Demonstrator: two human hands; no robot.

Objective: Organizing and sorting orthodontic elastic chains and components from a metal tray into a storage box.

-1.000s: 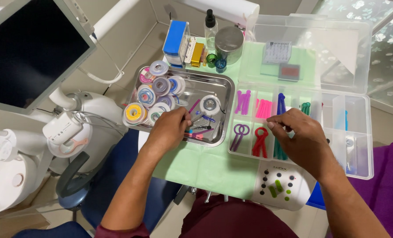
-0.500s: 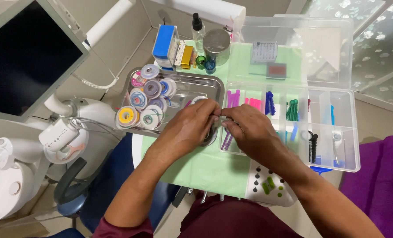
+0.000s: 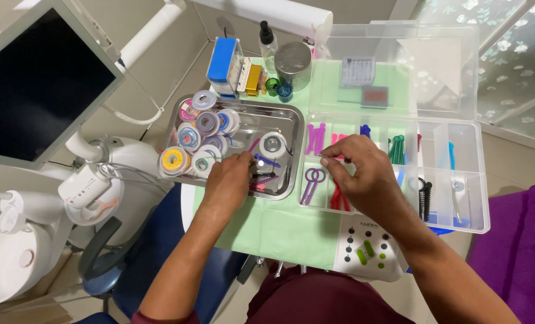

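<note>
while the left hand (image 3: 228, 183) rests over the near edge of the shallow rectangular steel tray (image 3: 291, 120), its fingers are curled down narrowly onto the small purple and pink elastic sticks (image 3: 266, 171) lying at the tray's 5 o'clock corner; whether it actually grips one i cannot tell. at 3 o'clock from it, well apart, the right hand (image 3: 360, 174) hovers over the clear plastic compartment box (image 3: 468, 180), thumb and forefinger pinched close on something thin and pale at its 9 o'clock side, too small to name. just beside that hand at 8 o'clock lie looped purple elastic ties (image 3: 312, 180) in the box's leftmost compartment, and red ties (image 3: 338, 198) show under the palm. dark green ties (image 3: 398, 149) stand at the hand's 2 o'clock, black ones (image 3: 423, 195) at 3 o'clock. inside the tray, a cluster of round coloured spools (image 3: 201, 135) fills the 9 o'clock half, with one white spool (image 3: 273, 144) near the middle. at 12 o'clock beyond the tray stand a blue and white box (image 3: 222, 60), a round steel lidded jar (image 3: 293, 60) and a small dropper bottle (image 3: 268, 39). a pale green paper sheet (image 3: 279, 231) covers the table under all of it, and a white control pad with green buttons (image 3: 366, 249) sits at 6 o'clock of the right hand
</note>
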